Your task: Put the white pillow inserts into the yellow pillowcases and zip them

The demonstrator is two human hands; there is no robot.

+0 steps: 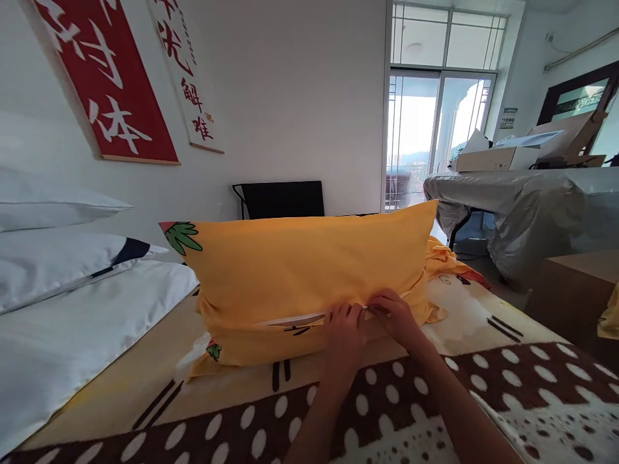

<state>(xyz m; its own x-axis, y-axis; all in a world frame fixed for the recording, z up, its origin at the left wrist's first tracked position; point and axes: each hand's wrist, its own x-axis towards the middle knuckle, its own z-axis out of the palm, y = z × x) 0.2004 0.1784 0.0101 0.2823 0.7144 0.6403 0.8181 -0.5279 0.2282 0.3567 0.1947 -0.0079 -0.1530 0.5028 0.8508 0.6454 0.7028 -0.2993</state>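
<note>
Head cam view: a plump pillow in a yellow fabric pillowcase [309, 270] with a strawberry print lies on the bed's cream and brown polka-dot blanket [483, 380]. Both hands meet at its open lower edge, where white stuffing peeks out. The left hand [344, 328] pinches the fabric there, and the right hand [394, 316] grips the edge right beside it. White pillows [58, 258] are stacked off to the left.

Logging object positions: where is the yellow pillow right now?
In the head view, the yellow pillow lies centre frame on the patterned bedspread, with both hands at its lower edge and white pillows left.
</note>
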